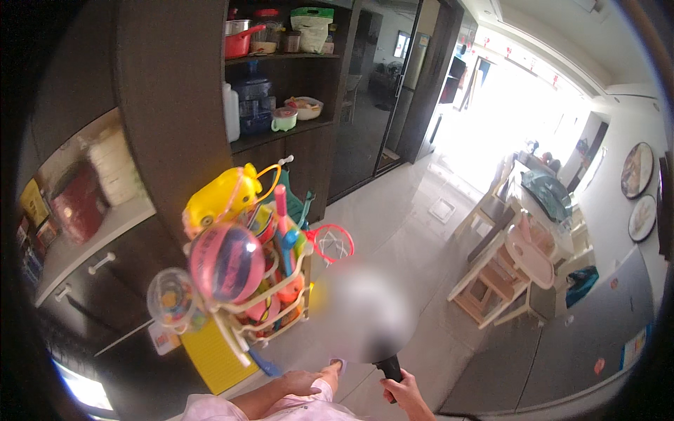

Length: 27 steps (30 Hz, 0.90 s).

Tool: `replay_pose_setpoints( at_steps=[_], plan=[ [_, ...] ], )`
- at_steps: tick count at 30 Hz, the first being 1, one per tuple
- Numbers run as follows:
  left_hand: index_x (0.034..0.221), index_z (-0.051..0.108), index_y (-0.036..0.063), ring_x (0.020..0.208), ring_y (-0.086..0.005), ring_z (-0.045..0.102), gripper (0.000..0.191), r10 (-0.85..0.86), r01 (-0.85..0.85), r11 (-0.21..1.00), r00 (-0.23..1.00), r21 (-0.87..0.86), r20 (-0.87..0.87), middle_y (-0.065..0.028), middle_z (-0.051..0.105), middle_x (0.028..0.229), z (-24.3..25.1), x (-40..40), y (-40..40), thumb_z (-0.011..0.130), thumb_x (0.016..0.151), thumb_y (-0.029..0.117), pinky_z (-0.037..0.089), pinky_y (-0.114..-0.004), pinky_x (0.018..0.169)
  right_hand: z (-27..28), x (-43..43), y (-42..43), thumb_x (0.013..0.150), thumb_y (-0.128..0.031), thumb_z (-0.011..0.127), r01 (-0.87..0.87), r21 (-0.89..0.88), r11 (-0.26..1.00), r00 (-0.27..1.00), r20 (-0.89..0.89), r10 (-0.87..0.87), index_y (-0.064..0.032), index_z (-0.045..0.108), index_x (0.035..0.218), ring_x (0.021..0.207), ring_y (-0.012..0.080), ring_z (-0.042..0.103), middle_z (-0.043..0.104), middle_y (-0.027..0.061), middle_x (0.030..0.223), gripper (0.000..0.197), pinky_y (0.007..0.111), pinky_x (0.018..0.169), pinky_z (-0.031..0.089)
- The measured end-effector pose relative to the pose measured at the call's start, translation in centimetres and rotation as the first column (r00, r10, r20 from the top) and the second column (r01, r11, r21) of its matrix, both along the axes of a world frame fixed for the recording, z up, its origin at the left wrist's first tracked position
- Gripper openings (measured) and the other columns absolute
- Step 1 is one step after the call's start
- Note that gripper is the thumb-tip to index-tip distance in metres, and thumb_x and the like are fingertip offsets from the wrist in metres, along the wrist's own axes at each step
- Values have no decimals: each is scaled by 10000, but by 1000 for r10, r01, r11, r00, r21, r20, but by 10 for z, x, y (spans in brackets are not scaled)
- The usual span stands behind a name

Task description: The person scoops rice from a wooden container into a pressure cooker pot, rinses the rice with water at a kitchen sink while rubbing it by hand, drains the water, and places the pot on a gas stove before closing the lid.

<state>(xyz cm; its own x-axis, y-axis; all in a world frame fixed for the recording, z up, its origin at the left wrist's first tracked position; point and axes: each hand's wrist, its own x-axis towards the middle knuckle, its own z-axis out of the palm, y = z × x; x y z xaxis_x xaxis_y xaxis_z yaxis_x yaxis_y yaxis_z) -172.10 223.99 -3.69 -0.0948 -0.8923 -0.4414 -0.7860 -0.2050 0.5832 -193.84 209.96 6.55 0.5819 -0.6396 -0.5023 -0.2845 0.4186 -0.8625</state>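
My right hand is wrapped around a black handle at the bottom of the view. A pale blur covers the upper end of the held thing, so its kind cannot be told. My left hand lies flat over my pale pink clothing, near the thigh, with nothing seen in it. Ahead and to the left stands a cream toy rack full of toys. It bears a pink and dark ball, a yellow animal-shaped toy and a small red basketball hoop.
Dark cabinets with open shelves line the left side. A yellow mat or board lies beside the rack. At right are a pink-trayed high chair, a table with a dark food cover, and a grey refrigerator-like cabinet. Grey tiles run towards bright windows.
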Motion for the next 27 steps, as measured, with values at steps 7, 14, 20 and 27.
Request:
replay_pose_setpoints(
  at_steps=[7,14,20,27],
  plan=[
    [1129,440,99,924,-296,509,467,-77,78,997,995,2,-57,-152,537,1001,1,53,-252,486,751,370,397,-386,790,-13,17,-197,660,-125,574,140,-74,987,988,-52,-144,-1,520,727,389,115,442,472,40,480,151,249,364,336],
    [1188,367,100,825,-327,541,516,-310,298,948,944,-109,-114,-160,566,916,80,103,-540,481,753,350,428,-395,711,-39,37,-396,679,-146,584,363,-135,922,923,-87,-376,-13,521,702,427,109,426,467,24,510,150,272,404,343],
    [1189,374,86,879,-305,530,524,-146,143,989,980,37,137,-142,567,944,23,160,-709,474,761,372,427,-385,736,-69,82,-609,605,-123,596,272,-269,924,902,-264,-342,0,529,712,449,106,488,523,31,545,176,252,425,391],
    [1193,380,83,850,-277,551,620,290,-268,957,913,114,-287,-139,578,938,30,250,-854,553,709,429,421,-321,760,17,188,-867,657,-41,539,79,64,995,995,-69,-75,17,456,767,372,108,429,454,39,487,150,239,344,326]
  ],
)
